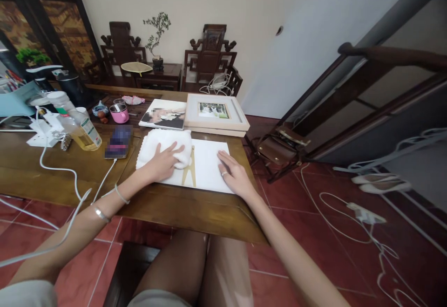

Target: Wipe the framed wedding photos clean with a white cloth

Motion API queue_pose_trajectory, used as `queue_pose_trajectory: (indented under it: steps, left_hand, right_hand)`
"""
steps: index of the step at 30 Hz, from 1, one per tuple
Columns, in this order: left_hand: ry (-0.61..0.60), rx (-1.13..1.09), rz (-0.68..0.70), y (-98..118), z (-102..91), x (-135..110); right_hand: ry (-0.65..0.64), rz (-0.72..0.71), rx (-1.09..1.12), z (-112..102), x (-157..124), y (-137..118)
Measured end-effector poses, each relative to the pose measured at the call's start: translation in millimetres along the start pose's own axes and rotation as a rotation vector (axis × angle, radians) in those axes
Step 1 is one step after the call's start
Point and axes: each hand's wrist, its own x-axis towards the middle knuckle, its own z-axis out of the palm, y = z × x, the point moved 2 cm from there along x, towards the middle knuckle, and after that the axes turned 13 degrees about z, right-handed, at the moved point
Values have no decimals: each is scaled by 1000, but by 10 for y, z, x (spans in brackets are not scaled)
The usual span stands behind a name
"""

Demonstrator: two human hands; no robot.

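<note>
My left hand (166,161) lies on a folded white cloth (148,145), fingers spread over its top. Beneath the cloth is a flat white panel (208,158) on the wooden table, partly covered by it. A gold, forked shape (189,173) shows on the panel beside the cloth; its upper end is partly hidden. On the panel's right side rests my right hand (235,174), with a ring on one finger and its fingers extended flat near the edge.
Behind the panel stand stacked pale frames (240,116) and a photo print (164,113). To the left are a phone (118,142) on a charging cable, a bottle of yellowish liquid (85,132), a pink cup (119,114) and a white power strip (44,130). A brown bag (279,148) sits right of the table.
</note>
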Motion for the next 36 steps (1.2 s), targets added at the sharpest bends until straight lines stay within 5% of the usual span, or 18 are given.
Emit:
queue_pose_trajectory:
  steps: [6,9,13,19,22,26,32,36]
  left_hand:
    - [-83,-23,77,484,-15,-563]
    - [-87,-57,105,544,-9,-735]
    - [-68,-73,105,219,-26,-640]
    - [-32,-108,-12,-524,-71,-104]
    - [20,-105,-50,-644,-68,54]
    - [35,-85,-43,-417,-27,-71]
    - [46,-44,107,260,64,-697]
    - [60,-64,142,352,89,-858]
  right_hand:
    - [-5,-1,16,-2,1,-11]
    - [-9,11,10,-6,0,-17]
    - [-9,14,8,-9,-1,-17]
    - [-4,17,-23,-3,-1,-3]
    - [-5,12,-27,-1,-4,5]
    - [3,7,-18,4,-4,20]
    - [8,-3,-15,11,-3,19]
    - [8,0,-20,5,-5,7]
